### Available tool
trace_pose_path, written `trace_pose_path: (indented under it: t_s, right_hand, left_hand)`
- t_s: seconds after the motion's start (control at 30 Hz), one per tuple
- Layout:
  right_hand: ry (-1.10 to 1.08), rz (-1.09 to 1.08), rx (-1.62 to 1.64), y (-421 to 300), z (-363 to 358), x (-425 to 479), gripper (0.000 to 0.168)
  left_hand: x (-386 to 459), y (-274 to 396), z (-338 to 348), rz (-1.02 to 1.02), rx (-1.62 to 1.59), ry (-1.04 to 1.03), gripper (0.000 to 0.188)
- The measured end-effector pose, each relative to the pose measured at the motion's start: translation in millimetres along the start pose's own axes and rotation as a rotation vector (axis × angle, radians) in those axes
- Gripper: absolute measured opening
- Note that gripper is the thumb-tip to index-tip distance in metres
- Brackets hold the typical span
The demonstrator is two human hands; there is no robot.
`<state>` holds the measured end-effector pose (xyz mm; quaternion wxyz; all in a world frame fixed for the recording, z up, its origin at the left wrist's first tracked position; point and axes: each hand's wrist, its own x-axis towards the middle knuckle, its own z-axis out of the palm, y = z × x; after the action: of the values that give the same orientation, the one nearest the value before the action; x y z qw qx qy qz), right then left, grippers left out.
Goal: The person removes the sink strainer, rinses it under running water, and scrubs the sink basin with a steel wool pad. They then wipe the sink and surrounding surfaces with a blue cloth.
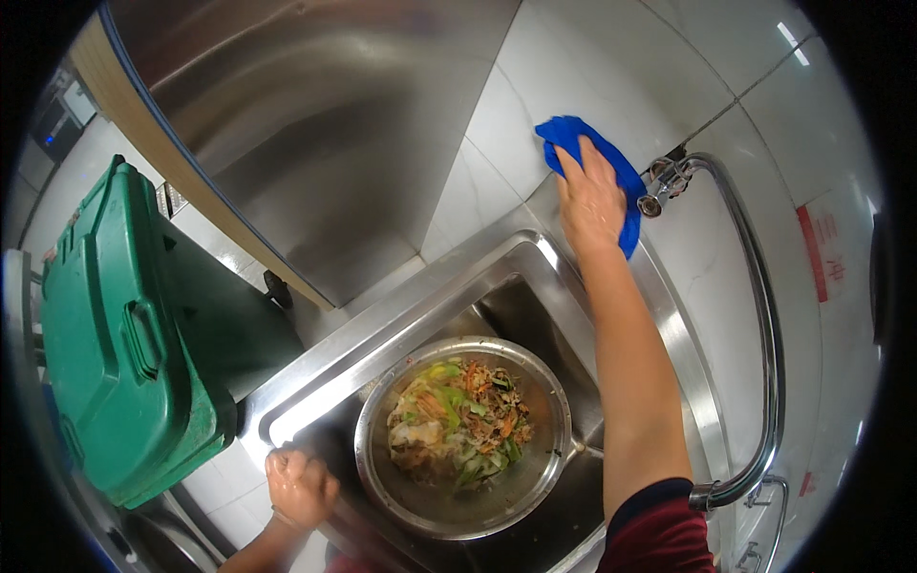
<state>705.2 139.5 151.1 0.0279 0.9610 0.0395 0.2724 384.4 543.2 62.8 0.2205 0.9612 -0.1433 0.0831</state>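
My right hand (592, 197) presses a blue cloth (557, 133) at the back corner of the stainless-steel sink (401, 304), where the ledge meets the white tiled wall. Its fingers are spread over the cloth, beside the chrome tap fitting. My left hand (301, 487) is curled into a fist near the sink's left corner. Nothing shows inside it, and its underside is hidden. In the basin sits a round metal bowl (551, 401) holding wet food scraps (458, 422), among them leafy greens and orange shreds.
A chrome pipe (763, 322) curves along the right side by the tiled wall (706, 265). To the left stands a green lidded wheeled bin (107, 344). A stainless-steel panel (322, 136) rises behind the sink. Red signs (813, 254) with writing are on the wall.
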Motion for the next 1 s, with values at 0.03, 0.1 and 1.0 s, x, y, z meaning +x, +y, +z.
trace_pose_path:
  t_s: [0.03, 0.1, 1.0]
  right_hand:
    - [-0.032, -0.004, -0.015, -0.2, 2.2, 8.8, 0.041]
    - [-0.037, -0.067, -0.022, 13.0, -2.7, 6.3, 0.042]
    - [0.045, 0.049, -0.273, 76.0, -57.3, -171.6, 0.035]
  left_hand:
    - [1.4, -0.2, -0.5, 0.002, 0.003, -0.006, 0.017]
    - [4.0, -0.6, -0.7, 0.007, 0.0, -0.015, 0.017]
    - [-3.2, -4.7, 3.8, 0.006, 0.07, -0.061, 0.017]
